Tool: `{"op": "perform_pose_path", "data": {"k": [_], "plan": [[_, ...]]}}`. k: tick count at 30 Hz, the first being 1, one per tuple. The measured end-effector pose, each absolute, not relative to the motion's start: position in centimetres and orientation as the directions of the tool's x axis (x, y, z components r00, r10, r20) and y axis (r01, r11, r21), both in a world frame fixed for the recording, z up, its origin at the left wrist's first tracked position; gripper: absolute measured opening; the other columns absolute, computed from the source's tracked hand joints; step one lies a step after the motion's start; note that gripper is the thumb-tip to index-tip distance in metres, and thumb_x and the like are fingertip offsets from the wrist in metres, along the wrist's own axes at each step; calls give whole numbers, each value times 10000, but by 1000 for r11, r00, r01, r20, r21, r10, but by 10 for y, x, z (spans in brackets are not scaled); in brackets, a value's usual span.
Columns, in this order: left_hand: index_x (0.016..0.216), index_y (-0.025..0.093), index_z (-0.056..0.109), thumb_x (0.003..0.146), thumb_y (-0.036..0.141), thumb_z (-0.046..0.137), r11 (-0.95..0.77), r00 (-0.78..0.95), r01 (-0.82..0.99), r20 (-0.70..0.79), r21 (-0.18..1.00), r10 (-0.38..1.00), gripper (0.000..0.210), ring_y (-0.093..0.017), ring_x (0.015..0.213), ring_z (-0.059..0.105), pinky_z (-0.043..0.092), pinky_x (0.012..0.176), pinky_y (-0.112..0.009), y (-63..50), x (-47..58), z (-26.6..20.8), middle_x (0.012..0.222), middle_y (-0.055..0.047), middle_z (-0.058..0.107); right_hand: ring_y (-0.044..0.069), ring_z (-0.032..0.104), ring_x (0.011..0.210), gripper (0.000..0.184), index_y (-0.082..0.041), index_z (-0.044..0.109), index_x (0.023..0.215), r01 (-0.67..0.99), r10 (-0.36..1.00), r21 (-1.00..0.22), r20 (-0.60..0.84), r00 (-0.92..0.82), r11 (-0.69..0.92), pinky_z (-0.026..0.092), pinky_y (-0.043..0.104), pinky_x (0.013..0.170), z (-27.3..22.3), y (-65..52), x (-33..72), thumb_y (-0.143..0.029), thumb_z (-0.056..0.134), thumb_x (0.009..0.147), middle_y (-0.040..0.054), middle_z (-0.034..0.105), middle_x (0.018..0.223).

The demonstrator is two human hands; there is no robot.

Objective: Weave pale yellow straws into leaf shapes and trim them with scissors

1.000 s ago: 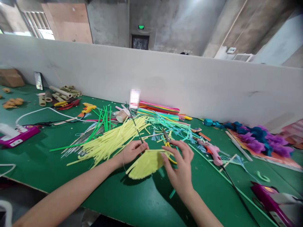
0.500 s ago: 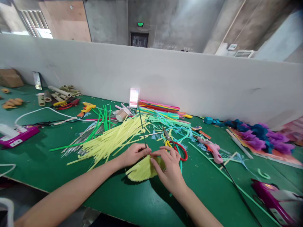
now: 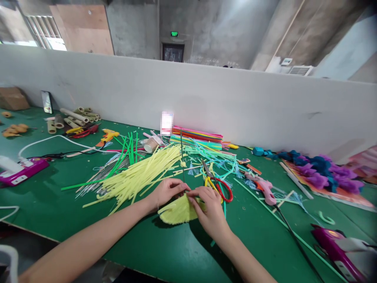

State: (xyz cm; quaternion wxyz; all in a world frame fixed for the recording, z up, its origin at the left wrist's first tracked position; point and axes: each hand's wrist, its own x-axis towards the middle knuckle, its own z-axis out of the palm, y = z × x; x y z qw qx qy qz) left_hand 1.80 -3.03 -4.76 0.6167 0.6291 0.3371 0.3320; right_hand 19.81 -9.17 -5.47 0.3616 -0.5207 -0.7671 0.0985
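Observation:
A yellow fuzzy piece (image 3: 178, 212), fan-like and made of pipe cleaners, is held just above the green table. A thin dark stem (image 3: 182, 153) rises from its upper edge and stands nearly upright. My left hand (image 3: 167, 192) is closed at the base of the stem, fingertips pinched together. My right hand (image 3: 209, 204) pinches the top edge of the yellow piece, its fingertips close to the left ones. The exact contact between the fingertips is hidden. Scissors (image 3: 225, 189) with red and yellow handles lie just beyond my right hand.
Loose yellow pipe cleaners (image 3: 141, 169) spread behind my left hand, with green ones (image 3: 132, 149) beyond. A pink glue gun (image 3: 266, 192) lies at right, a yellow glue gun (image 3: 109, 135) at back left. Purple power strips (image 3: 26, 171) sit at both sides. A low white partition (image 3: 235, 102) closes the back.
The stem has swung from leaning left to nearly upright, its top moving right. The yellow piece has turned slightly with it. Both hands keep their pinch in almost the same place.

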Motion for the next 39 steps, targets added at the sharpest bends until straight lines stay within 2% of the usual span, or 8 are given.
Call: {"op": "perform_pose_path", "data": {"k": [5,11,21,32,35,39], "plan": [[838,109,724,788,486,629,41,542,19,-45,999,839,392,-92,571,418,302,537,-203,-30,17,-48,602,16,518,214,584,940,182,-266,645,943,713,877,-544,426,-220,443,328,397,880,-55,-91,200,-163,502,896,20,688,935],[844,107,729,786,493,626,13,554,45,-35,999,832,404,-100,569,427,302,533,-208,-29,15,-49,601,5,538,215,595,918,240,-267,660,958,684,880,-568,403,-253,457,369,384,848,-55,-89,202,-115,493,878,28,696,938],[857,105,719,801,515,603,-66,576,97,-2,993,817,429,-97,549,393,273,508,-214,-26,14,-51,580,8,506,214,606,930,138,-263,663,924,642,878,-606,400,-263,469,414,359,829,-52,-92,200,-190,569,856,28,694,923],[851,102,718,791,536,605,-85,577,109,7,990,817,452,-95,538,386,265,501,-215,-22,12,-55,570,9,506,216,591,951,134,-256,654,934,663,873,-574,385,-300,480,430,377,844,-52,-95,198,-191,572,850,35,677,944],[858,108,709,796,531,606,-44,578,67,-3,997,816,439,-93,550,409,285,511,-209,-23,12,-53,601,4,526,222,578,981,177,-255,655,990,645,854,-581,461,-242,497,442,385,869,-49,-97,198,-204,537,869,67,636,1009],[868,123,696,791,528,616,23,559,21,-30,1000,829,420,-82,560,444,308,508,-192,-20,10,-50,712,-16,586,251,533,1057,175,-232,612,1022,631,813,-636,582,15,444,433,421,911,-47,-95,202,-257,530,869,102,576,1067]]}}
